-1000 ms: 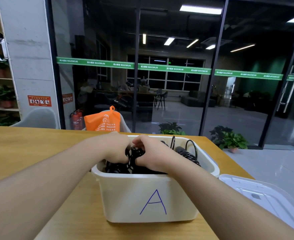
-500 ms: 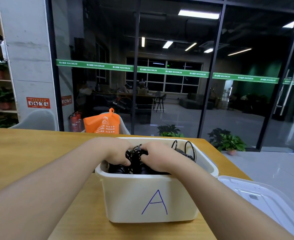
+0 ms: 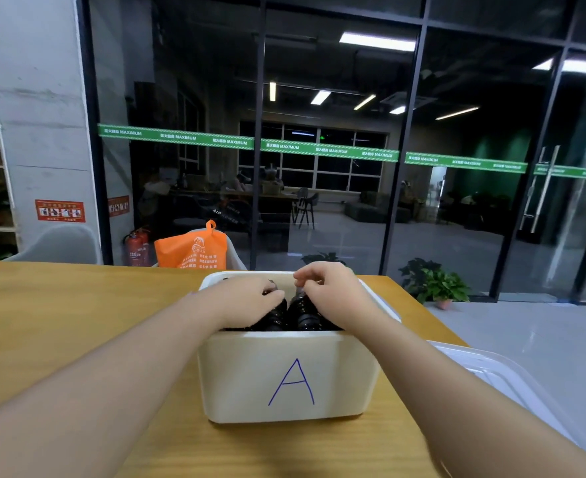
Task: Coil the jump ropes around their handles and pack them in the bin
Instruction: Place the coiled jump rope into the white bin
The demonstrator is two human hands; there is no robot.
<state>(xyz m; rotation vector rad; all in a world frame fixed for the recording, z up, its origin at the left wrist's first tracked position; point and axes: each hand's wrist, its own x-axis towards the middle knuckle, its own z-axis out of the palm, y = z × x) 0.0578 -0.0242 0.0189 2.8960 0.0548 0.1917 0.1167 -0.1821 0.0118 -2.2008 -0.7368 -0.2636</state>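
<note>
Two bare hands were seen reaching into a white rectangular plastic bin [image 3: 286,374] marked with a blue hand-drawn letter A on its near wall. The bin was placed on a light wooden table [image 3: 60,322], near its 3 o'clock edge. Inside the bin, black coiled jump ropes [image 3: 291,313] were packed, their glossy coils showing between the two hands at the middle of the opening. The left hand [image 3: 246,300] was laid palm-down over the ropes at the 9 o'clock side of the bin, its fingers bent over the coils and touching them; whether anything was truly gripped beneath it could not be told. The right hand [image 3: 333,291] was held at the 3 o'clock side, above the ropes, its fingers curled inward with the tips close to the thumb; whether a strand was pinched there could not be told. A clear plastic lid [image 3: 498,377] was lying flat at 3 o'clock of the bin, overhanging the table's edge. An orange fabric bag [image 3: 191,248] was seen beyond the table at 11 o'clock of the bin, before a dark glass wall.
</note>
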